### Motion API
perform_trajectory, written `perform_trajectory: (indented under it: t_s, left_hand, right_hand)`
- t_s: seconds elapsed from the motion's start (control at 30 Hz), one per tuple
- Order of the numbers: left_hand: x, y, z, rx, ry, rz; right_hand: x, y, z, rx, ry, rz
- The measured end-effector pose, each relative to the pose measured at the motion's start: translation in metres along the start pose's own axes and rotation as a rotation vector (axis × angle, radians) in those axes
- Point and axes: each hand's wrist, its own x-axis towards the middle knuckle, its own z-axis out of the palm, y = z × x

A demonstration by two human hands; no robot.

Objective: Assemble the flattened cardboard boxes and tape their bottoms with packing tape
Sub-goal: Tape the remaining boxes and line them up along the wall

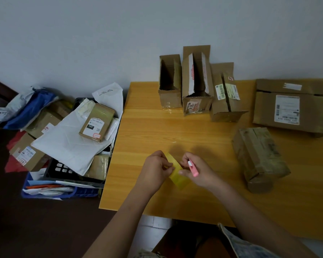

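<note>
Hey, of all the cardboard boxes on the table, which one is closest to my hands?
The tape-wrapped box lying on its side just right of your right hand. The other boxes sit farther back, toward the wall.

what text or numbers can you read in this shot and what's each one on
"060": on the black patch of the white label on the small box lying on the pile left of the table.
"381": large rotated digits on the label at the near end of the tall open box; a further digit may follow, unclear.
Red print on that box's white tape strip: too blurred.
Barcode labels on the closed box and the flattened box: too small.
</note>
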Motion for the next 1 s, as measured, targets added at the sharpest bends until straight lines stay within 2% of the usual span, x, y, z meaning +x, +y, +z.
perform_trajectory:
  t_s: [0.2,0.47,0.77,1.0]
  left_hand:
    - [0.007,0.001,-0.005,0.066,-0.074,0.032]
    - [0.007,-0.003,-0.005,0.026,-0.021,0.027]
    - [0.009,0.0,-0.01,0.064,-0.085,0.066]
    - [0.009,-0.003,-0.009,0.04,-0.072,0.067]
  right_hand:
    - [0.001,-0.003,0.0,-0.039,-0.009,-0.011]
    - [0.001,-0.009,0.0,-0.066,-0.008,0.004]
    - [0.002,-0.013,0.001,-0.096,-0.005,0.029]
    - [0.0,-0.016,0.0,-0.106,0.002,0.049]
